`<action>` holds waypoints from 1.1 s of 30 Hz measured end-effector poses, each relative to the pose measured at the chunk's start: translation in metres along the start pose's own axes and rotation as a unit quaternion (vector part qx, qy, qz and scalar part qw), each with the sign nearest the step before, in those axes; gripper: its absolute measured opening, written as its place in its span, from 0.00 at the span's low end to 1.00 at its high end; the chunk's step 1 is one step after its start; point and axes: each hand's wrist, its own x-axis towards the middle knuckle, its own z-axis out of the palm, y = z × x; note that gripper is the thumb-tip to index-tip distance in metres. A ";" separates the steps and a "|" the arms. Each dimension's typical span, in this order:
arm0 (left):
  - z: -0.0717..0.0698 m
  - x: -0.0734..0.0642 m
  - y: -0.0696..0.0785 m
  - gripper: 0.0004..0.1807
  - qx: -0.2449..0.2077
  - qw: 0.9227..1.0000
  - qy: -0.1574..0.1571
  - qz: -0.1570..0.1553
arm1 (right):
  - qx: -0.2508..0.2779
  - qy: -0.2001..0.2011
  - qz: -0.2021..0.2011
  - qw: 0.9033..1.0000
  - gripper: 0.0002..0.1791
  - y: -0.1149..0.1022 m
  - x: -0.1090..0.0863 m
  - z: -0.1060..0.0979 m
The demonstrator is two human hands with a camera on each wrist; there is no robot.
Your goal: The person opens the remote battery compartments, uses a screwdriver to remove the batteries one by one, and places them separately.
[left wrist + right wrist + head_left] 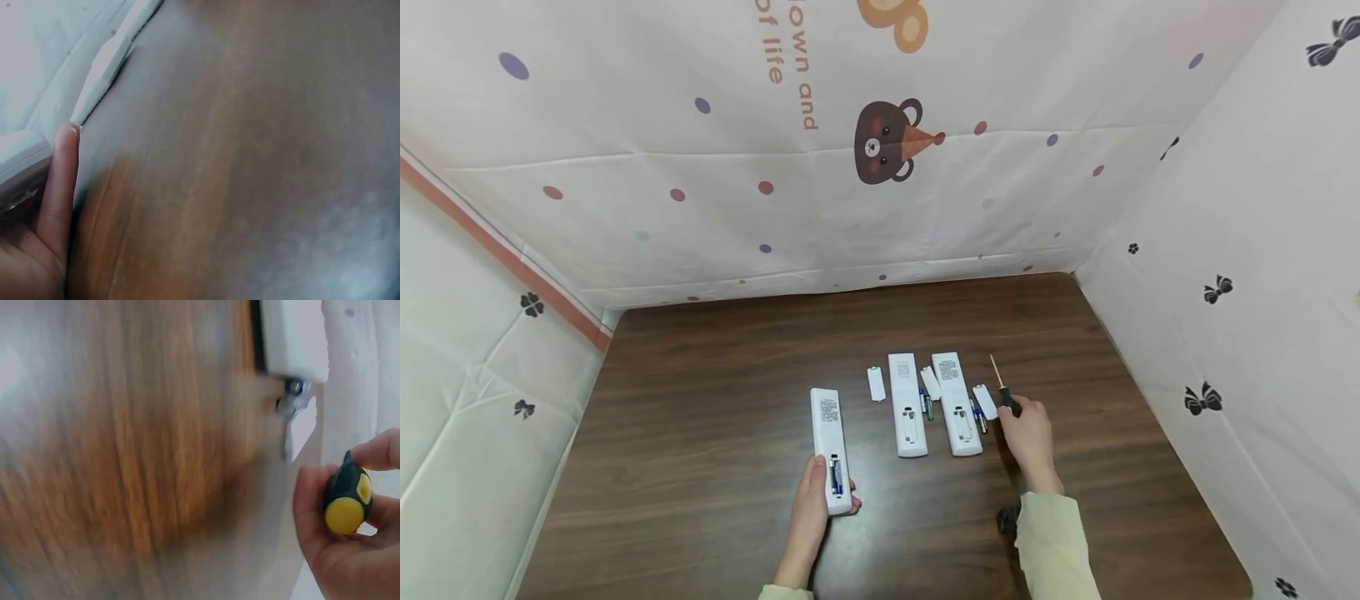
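My left hand (808, 500) grips the lower end of a white remote control (829, 433), thumb on one side and fingers round the other. Its battery bay faces up, uncovered, with batteries (836, 477) inside. In the left wrist view only an edge of the remote control (25, 169) shows beside a finger. On the right, my right hand (1030, 437) holds a screwdriver (1006, 395), its thin shaft pointing away from me. The right wrist view shows the black and yellow handle (347, 500) between thumb and fingers.
Two more white remote controls (907, 408) (957, 408) lie face down with open battery bays. Around them lie white battery covers (876, 383) (931, 383) (985, 402) and loose batteries (928, 406) (978, 414). Printed cloth walls (820, 217) border the brown table (700, 400).
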 end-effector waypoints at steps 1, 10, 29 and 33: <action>0.000 0.000 0.001 0.27 -0.005 1.000 -0.002 -0.002 | 0.002 0.001 -0.006 1.000 0.24 -0.003 -0.002 0.001; 0.001 0.007 0.011 0.29 -0.015 1.000 -0.006 -0.006 | 0.011 -0.031 -0.038 0.999 0.22 -0.038 -0.022 0.015; 0.007 0.016 0.091 0.23 -0.035 0.997 0.032 0.062 | 0.018 -0.111 -0.243 0.963 0.16 -0.091 -0.062 0.034; 0.007 0.015 0.094 0.23 -0.044 0.996 0.030 0.078 | 0.010 -0.142 -0.297 0.944 0.14 -0.095 -0.066 0.031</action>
